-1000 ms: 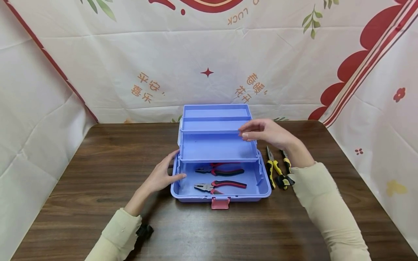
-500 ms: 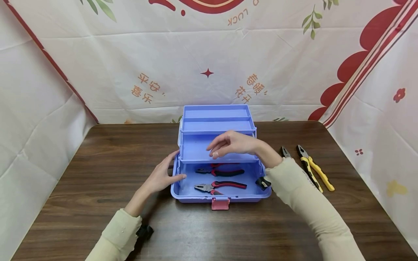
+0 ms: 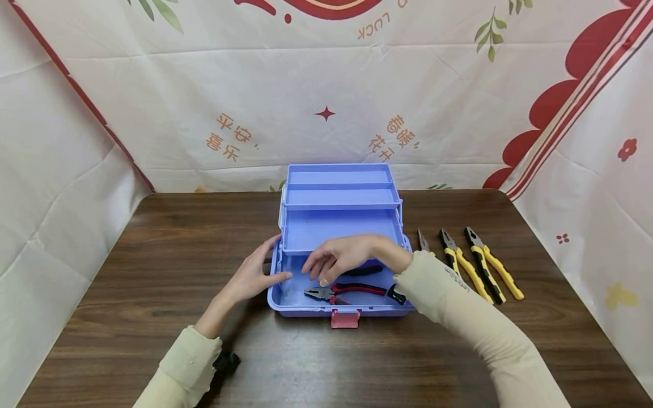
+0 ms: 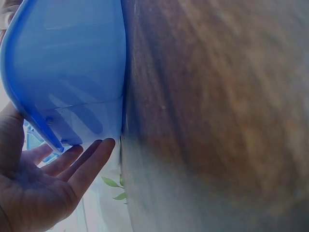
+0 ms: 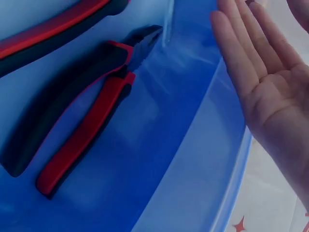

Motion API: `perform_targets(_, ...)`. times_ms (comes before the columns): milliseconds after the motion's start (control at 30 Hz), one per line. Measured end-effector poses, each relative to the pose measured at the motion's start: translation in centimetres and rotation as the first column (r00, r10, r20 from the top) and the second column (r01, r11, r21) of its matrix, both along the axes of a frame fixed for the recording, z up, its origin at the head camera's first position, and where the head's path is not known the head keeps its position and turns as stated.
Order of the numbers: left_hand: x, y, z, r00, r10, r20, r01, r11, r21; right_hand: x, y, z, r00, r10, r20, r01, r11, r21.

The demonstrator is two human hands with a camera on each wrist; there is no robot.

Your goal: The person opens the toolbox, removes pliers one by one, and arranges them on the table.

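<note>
A blue toolbox (image 3: 301, 310) stands unfolded, its trays (image 3: 342, 226) raised at the back. In its bottom compartment lie red-and-black pliers (image 3: 352, 289); a second pair (image 5: 91, 96) behind them is partly hidden by my right hand in the head view. My left hand (image 3: 257, 271) rests at the toolbox's left side, thumb over the rim, straight fingers along the outer wall. Over the bottom compartment hovers my right hand (image 3: 344, 256), fingers loosely bent, holding nothing. The right wrist view shows its palm above the pliers, apart from them.
Right of the toolbox, yellow-and-black needle-nose pliers (image 3: 423, 240) lie partly behind my right sleeve. Two more yellow-and-black pliers, a middle pair (image 3: 466, 266) and an outer pair (image 3: 492, 265), lie beside them on the wooden table (image 3: 194, 238). A printed cloth (image 3: 194, 85) hangs behind.
My right hand has come left and toward me, from the trays' right side to above the bottom compartment. The yellow pliers at right are now less covered by the arm. My left hand stays put.
</note>
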State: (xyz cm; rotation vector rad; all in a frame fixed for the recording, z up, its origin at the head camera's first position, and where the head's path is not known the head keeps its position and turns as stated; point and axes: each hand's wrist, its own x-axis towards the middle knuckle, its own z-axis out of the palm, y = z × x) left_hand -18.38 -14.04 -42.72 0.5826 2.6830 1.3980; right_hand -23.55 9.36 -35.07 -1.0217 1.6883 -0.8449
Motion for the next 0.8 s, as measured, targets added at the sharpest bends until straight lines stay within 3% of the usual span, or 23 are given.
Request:
perform_targets(233, 0.0, -0.1, 0.0, 1.000, -0.016, -0.016, 0.016, 1.000, 0.017, 0.4, -1.3, -0.4, 0.987, 0.108, -0.118, -0.088, 0.983, 0.161)
perform_targets(467, 0.0, -0.1, -0.1, 1.000, -0.016, -0.002, 0.016, 1.000, -0.001, 0.7, -1.5, -1.6, 0.951, 0.186, -0.247, -0.077, 0.916, 0.394)
perform_targets(567, 0.0, -0.1, -0.1, 1.000, -0.012, -0.007, 0.012, 1.000, -0.006, 0.6, -1.2, -2.2, 0.948, 0.175, -0.266, -0.043, 0.898, 0.439)
perform_targets(800, -0.1, -0.1, 0.0, 1.000, -0.004, -0.006, 0.004, 1.000, -0.008, 0.5, -1.1, -2.9, 0.962, 0.101, -0.255, 0.028, 0.888, 0.458)
